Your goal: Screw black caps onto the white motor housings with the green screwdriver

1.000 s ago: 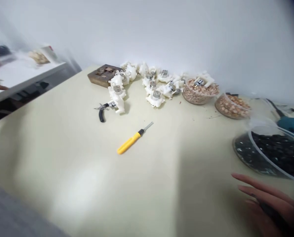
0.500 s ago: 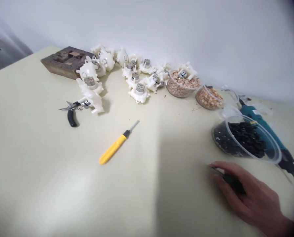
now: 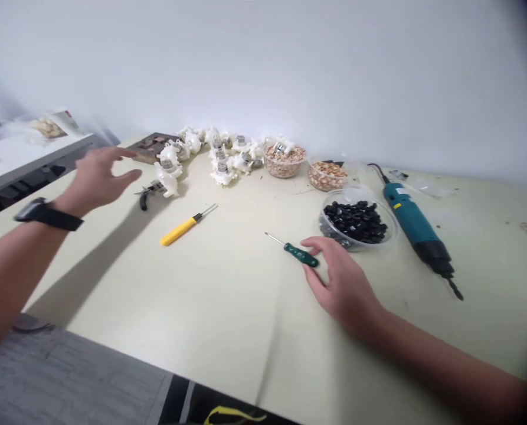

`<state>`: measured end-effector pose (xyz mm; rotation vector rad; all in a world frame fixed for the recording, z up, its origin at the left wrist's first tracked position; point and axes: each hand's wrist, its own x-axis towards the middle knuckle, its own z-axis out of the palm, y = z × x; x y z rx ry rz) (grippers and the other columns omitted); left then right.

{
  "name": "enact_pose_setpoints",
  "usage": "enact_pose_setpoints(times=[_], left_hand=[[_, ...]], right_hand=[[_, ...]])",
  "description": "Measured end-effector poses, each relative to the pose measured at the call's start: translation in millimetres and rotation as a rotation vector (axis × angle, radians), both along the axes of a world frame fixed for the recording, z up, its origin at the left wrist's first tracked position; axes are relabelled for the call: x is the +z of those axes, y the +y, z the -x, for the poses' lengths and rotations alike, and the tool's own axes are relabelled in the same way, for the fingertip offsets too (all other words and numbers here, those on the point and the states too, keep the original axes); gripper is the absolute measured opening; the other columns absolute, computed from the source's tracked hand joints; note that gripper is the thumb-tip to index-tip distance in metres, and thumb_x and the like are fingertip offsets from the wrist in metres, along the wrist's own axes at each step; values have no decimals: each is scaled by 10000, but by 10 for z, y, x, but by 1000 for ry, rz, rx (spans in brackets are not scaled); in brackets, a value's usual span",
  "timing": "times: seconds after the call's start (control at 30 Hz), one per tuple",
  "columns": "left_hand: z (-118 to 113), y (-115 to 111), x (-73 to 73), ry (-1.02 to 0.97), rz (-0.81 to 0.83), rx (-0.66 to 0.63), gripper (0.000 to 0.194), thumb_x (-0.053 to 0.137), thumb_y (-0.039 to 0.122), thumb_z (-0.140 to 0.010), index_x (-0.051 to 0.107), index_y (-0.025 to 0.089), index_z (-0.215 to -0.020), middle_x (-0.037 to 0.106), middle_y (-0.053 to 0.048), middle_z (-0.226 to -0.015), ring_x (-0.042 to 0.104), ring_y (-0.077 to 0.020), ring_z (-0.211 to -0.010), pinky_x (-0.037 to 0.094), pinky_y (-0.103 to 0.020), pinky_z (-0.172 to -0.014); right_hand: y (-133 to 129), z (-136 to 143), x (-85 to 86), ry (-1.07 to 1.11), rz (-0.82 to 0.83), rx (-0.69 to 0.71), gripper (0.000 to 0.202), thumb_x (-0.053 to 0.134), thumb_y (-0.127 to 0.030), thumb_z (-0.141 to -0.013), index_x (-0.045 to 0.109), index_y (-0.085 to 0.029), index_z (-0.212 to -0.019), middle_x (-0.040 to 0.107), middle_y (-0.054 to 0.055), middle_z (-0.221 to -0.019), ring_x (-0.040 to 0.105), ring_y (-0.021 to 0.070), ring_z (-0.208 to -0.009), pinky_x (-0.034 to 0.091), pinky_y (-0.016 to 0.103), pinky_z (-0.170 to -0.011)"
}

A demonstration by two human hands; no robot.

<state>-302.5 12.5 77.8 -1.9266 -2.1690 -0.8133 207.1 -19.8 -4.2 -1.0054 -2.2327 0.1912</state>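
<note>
My left hand (image 3: 104, 177) reaches over the left side of the table, a watch on its wrist. Its thumb and fingers are apart with nothing between them, close to the dark block (image 3: 146, 158) and the pliers (image 3: 143, 199). Several white plastic housings (image 3: 170, 177) with small motors sit just beyond it. At centre right, the thumb and index finger of my right hand (image 3: 338, 274) lie on either side of the handle of a small green screwdriver (image 3: 301, 255). Its thin shaft points to the far left, at the tabletop. A yellow screwdriver (image 3: 179, 231) lies between the hands.
A clear tub of black parts (image 3: 356, 223) stands beyond my right hand. Behind it are a tub of orange-brown pieces (image 3: 327, 176) and one of pinkish pieces (image 3: 285, 162). A teal power screwdriver (image 3: 416, 227) lies at right. The table's front edge (image 3: 113, 349) shows below.
My left hand has come into view, open. My right hand has moved left with the green screwdriver, which now shows more fully. The view has shifted, bringing the front edge into sight.
</note>
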Motion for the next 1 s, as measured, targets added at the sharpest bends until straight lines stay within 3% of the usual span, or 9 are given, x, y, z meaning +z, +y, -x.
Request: enact_pose_setpoints(times=[0.1,0.2,0.3,0.4,0.53,0.7,0.83,0.93,1.0], left_hand=[[-287,397,-102,-21,-77,-151,624,624,859,-908,685,312,-1201,701,54,-1139,544,-229,-1054,492,-537,-1122],[-630,881,-111,-77,-99,-179,656,611,891,-853,719,282,-1073,687,59,-1033,509,-171,-910,500,-489,-1061],[-964,1232,-92,-57,-43,-220,686,696,816,-848,720,223,-1192,733,21,-1096,552,-177,-925,512,-430,-998],[-1257,1361,-116,72,132,-213,659,714,696,-886,709,155,-1261,755,-104,-1212,628,-251,-979,519,-430,-948],[-1539,1290,-199,290,322,-116,642,733,557,-842,675,102,-1291,704,-210,-1309,665,-346,-1109,526,-434,-977],[-1790,988,-254,331,294,-163,574,691,413,-817,670,97,-1295,686,-219,-1308,666,-364,-1156,524,-429,-1022],[-2062,652,-239,288,264,-408,581,667,448,-854,678,114,-1329,692,-203,-1328,691,-359,-1147,542,-454,-1048],[-2256,425,-223,205,203,-595,585,688,458,-896,656,160,-1398,678,-183,-1439,662,-366,-1296,526,-487,-1132],[-2343,317,-222,164,157,-652,559,695,469,-932,663,176,-1406,674,-176,-1486,633,-374,-1376,498,-513,-1189]], right_hand=[[-12,-8,-22,10,-34,59,363,561,-111,-979,588,-191,-1332,700,149,-1314,690,310,-1225,600,499,-1053],[-42,-19,-6,-18,-85,61,348,552,-109,-1003,609,-174,-1340,671,170,-1389,616,340,-1302,564,553,-1116],[-69,-27,16,-50,-141,63,347,547,-103,-1008,635,-143,-1341,656,185,-1418,578,349,-1308,561,565,-1123],[-84,-28,32,-67,-202,90,377,533,-85,-1005,642,-112,-1365,654,189,-1436,558,342,-1315,546,551,-1160],[-101,-26,49,-85,-283,135,411,500,-62,-998,647,-109,-1379,681,177,-1408,552,333,-1312,552,517,-1160],[-91,-9,56,-77,-321,172,431,469,-63,-999,665,-108,-1380,705,169,-1364,561,325,-1271,565,501,-1126],[-79,17,38,-144,-417,228,429,450,-73,-1020,688,-113,-1376,719,170,-1368,571,326,-1273,576,487,-1073],[-107,23,56,-178,-556,276,397,458,-78,-1028,720,-131,-1321,739,158,-1350,594,323,-1267,581,462,-1004],[-120,4,120,-180,-590,289,384,458,-94,-1040,728,-155,-1306,753,138,-1329,601,315,-1285,570,458,-1013]])
